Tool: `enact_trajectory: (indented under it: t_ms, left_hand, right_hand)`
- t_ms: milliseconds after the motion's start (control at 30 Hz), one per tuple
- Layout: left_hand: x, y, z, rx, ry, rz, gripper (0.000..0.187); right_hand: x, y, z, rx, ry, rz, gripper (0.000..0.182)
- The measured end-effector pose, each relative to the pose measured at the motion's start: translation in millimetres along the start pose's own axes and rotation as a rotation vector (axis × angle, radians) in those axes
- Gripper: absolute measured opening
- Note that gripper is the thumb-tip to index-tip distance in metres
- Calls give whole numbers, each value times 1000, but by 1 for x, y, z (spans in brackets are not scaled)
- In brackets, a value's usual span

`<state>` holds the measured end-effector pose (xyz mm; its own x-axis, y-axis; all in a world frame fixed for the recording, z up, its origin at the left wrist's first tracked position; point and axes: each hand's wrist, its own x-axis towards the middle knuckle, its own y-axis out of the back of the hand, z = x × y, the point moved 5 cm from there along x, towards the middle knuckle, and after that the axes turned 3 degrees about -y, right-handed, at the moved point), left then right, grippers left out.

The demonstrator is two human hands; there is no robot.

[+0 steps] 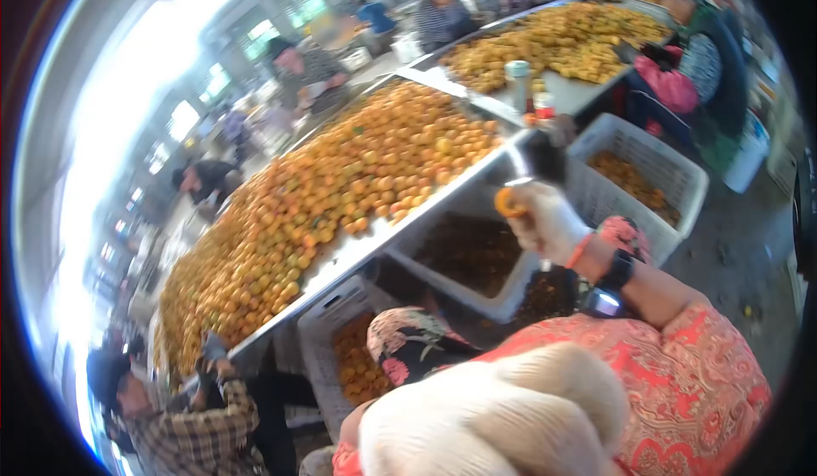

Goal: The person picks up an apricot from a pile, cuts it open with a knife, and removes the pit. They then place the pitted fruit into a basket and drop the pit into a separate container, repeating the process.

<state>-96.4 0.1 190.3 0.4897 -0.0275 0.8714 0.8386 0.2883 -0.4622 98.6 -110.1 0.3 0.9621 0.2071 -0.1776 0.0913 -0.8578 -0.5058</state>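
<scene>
My right hand (551, 225), in a white glove, pinches an orange apricot (511, 202) beside the metal table's near edge. A dark watch (611, 287) and an orange band circle that wrist. My left hand (494, 416), in a white knitted glove, looms very close to the camera over my red patterned clothing. Its fingers look curled, and anything inside them is hidden. Many apricots (340, 178) lie heaped on the metal table (357, 250). Below the right hand, a crate (502, 306) holds dark brown pieces.
A white crate (694, 191) with orange pieces stands at right, another crate (319, 327) at lower left. A jar (517, 84) and a red-labelled bottle (544, 106) stand at the table corner. People sit nearby, one in a plaid shirt (200, 425), another in pink sleeves (668, 84).
</scene>
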Motion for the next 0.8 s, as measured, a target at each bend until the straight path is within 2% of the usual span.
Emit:
enact_trajectory:
  t_ms: [300, 367, 400, 467, 500, 567, 667, 700, 800]
  left_hand:
    - [-9, 2, -16, 107, 70, -223, 14]
    - [-10, 3, -21, 114, 106, -273, 13]
    - [-9, 4, -24, 104, 131, -301, 13]
    - [-9, 5, -30, 62, 169, -365, 12]
    - [10, -2, -26, 174, 602, -447, 9]
    - [16, -10, -58, -26, 445, -635, 13]
    - [14, -14, -83, -198, 488, -758, 11]
    - [14, -18, -91, -245, 491, -775, 11]
    - [11, -24, -118, -194, 527, -723, 14]
  right_hand:
    - [-5, 5, -1, 18, 48, 5, 22]
    - [-7, 4, -2, 26, 29, -50, 23]
    - [-7, 5, -2, -8, 27, 43, 22]
    - [-7, 7, -1, 3, 44, 35, 21]
    - [-5, 10, 2, -10, 54, 42, 20]
    - [-9, 12, 0, 8, 62, 38, 20]
    - [-17, 14, -8, -3, 80, 71, 25]
    - [-18, 15, -9, -4, 114, 20, 25]
    - [-27, 27, -18, -2, 169, 40, 24]
